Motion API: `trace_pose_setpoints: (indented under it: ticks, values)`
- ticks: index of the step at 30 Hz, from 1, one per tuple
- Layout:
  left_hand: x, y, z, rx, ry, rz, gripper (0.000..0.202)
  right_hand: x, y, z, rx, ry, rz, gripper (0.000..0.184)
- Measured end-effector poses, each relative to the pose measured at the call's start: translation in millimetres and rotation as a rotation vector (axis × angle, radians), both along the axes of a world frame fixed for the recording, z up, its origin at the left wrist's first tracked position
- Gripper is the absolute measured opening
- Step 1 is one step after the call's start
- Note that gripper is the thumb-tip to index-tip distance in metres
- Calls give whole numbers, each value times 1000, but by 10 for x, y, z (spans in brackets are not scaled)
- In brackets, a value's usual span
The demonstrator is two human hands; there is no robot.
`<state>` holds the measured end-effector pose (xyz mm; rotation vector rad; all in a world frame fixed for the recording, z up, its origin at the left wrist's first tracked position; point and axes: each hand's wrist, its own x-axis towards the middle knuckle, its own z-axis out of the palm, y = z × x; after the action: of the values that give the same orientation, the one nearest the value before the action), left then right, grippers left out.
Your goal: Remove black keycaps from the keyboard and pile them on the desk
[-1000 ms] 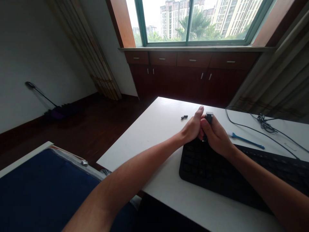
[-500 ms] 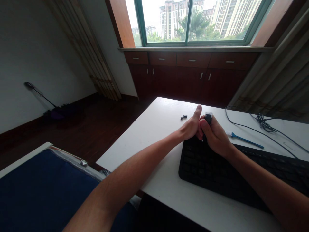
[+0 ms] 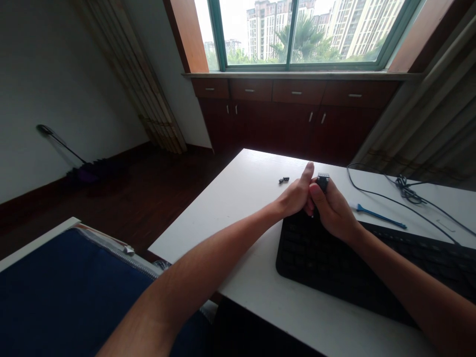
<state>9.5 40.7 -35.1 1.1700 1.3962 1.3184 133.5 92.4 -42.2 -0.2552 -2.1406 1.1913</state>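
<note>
While the right hand [image 3: 332, 210] grips a small black plug [image 3: 323, 182] just above a black keyboard [image 3: 327, 267], the curled left hand [image 3: 295, 196] presses against it, thumb raised, on a white desk [image 3: 238, 198] below a window [image 3: 297, 34], near a blue plastic tool [image 3: 379, 223] and a cable [image 3: 386, 197].

A white tabletop [image 3: 238, 198] bears a black keyboard [image 3: 334, 263] at its right. Beyond the keyboard lie a blue pry tool [image 3: 379, 223] and a thin dark cable [image 3: 386, 198] running into a tangled bundle [image 3: 408, 194]; a small black part [image 3: 283, 179] lies farther left. Behind the tabletop, a reddish-brown drawer cabinet [image 3: 293, 119] stands beneath a green-framed window [image 3: 297, 34] overlooking high-rise buildings [image 3: 271, 34]. At left, a long-handled brush [image 3: 92, 171] rests against the wall on the dark wooden floor [image 3: 148, 198]. A navy zippered case [image 3: 67, 292] occupies the lower left foreground.
</note>
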Motion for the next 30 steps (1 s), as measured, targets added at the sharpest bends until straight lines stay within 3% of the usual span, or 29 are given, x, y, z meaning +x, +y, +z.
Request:
trace_pose_setpoints:
  ticks: [5,8,10,14,18,30]
  values:
    - [193,-210,-10,120,14,188,77,11,-1,17,13,-6,-40,19]
    - [295,-390,18,207,107,220,66,14,7,4,18,-18,-23,15]
    - [324,-464,40,252,193,197,61,8,14,-15,9,-22,-34,14]
    - [315,-474,53,161,333,168,92,-26,34,-50,-1,-31,-96,15]
    - [275,-425,16,63,278,150,82,-70,57,-88,-23,-6,-36,14]
    - [259,-391,-40,73,199,91,80,-98,18,-74,-15,73,-36,18]
